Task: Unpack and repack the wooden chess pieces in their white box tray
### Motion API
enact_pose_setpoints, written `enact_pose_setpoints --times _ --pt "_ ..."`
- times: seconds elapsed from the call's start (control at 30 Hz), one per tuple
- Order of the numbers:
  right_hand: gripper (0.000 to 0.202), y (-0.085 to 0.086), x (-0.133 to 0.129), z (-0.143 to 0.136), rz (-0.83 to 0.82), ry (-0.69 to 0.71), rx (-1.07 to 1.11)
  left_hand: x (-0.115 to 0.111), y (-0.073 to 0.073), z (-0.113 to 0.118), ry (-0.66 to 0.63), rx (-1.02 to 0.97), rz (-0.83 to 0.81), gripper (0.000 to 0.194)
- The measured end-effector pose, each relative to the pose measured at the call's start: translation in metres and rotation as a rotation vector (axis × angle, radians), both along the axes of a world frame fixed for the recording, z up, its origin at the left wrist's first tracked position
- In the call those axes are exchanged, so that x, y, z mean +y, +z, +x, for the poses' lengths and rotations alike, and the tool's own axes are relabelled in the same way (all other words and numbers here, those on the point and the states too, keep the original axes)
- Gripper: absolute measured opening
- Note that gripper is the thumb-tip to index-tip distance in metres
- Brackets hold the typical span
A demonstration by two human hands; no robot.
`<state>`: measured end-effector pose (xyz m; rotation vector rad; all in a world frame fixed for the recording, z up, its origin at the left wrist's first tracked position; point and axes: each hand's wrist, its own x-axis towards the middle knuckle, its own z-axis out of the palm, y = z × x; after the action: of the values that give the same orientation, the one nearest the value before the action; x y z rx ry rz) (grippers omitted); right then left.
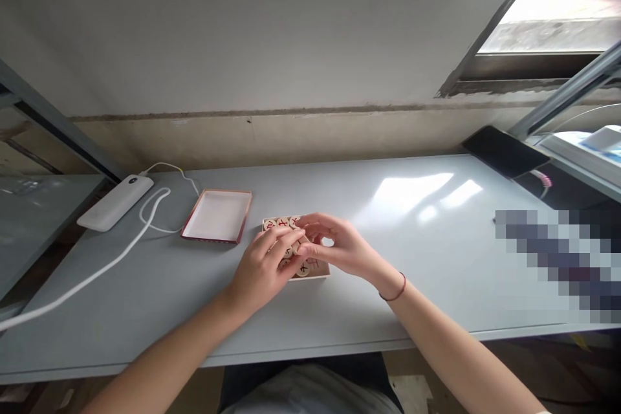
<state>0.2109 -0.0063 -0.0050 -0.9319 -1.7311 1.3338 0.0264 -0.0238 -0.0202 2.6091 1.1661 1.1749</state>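
A shallow open box (pixel 309 277) of round wooden Chinese chess pieces (pixel 283 223) with red and black characters lies on the desk. My left hand (pixel 262 265) reaches over the box's left side, its fingers stretched apart over the pieces and its thumb low near the front row. From the right, my right hand (pixel 342 246) has its thumb and fingers curved together around a chess piece (pixel 299 243) near the middle of the box. The fingertips of both hands meet there and cover several pieces.
The box's lid (pixel 217 217) lies inside-up left of the box. Farther left are a white power strip (pixel 116 202) and a looping white cable (pixel 116 262). A dark flat object (pixel 504 150) stands back right, a blurred patch (pixel 563 265) is at right, and metal posts flank the grey desk (pixel 407 297).
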Motion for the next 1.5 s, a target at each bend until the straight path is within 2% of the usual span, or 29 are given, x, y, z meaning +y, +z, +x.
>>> enact_pose_setpoints --times 0.13,0.27,0.47,0.73,0.87,1.07,1.2,1.37,1.5 --pt "0.034 -0.001 0.010 0.011 -0.045 -0.079 0.053 0.000 0.002 0.001 -0.032 -0.003 -0.001 0.018" --pt "0.034 -0.002 0.017 0.019 -0.087 -0.183 0.129 -0.002 0.003 0.005 -0.138 0.019 -0.002 0.004" --pt "0.031 -0.002 0.015 0.018 -0.106 -0.149 0.096 -0.004 -0.003 0.013 -0.251 0.125 -0.033 0.006" --pt "0.032 -0.003 0.012 0.014 -0.002 -0.124 -0.036 -0.005 -0.005 0.015 -0.177 0.196 0.026 0.005" --pt "0.030 -0.003 0.011 0.016 0.039 -0.099 -0.096 -0.007 -0.006 0.011 -0.180 0.275 0.018 0.008" --pt "0.021 0.006 0.012 0.031 0.152 0.085 -0.237 -0.008 -0.009 0.004 -0.169 0.346 0.021 0.011" --pt "0.023 0.014 0.010 0.037 0.227 0.198 -0.334 -0.008 -0.011 0.005 -0.117 0.340 0.030 0.014" --pt "0.020 0.011 0.005 0.033 0.295 0.213 -0.477 -0.006 -0.015 0.006 -0.049 0.294 0.041 0.019" --pt "0.016 0.007 0.003 0.027 0.326 0.219 -0.508 -0.003 -0.016 0.004 -0.022 0.277 0.008 0.018"
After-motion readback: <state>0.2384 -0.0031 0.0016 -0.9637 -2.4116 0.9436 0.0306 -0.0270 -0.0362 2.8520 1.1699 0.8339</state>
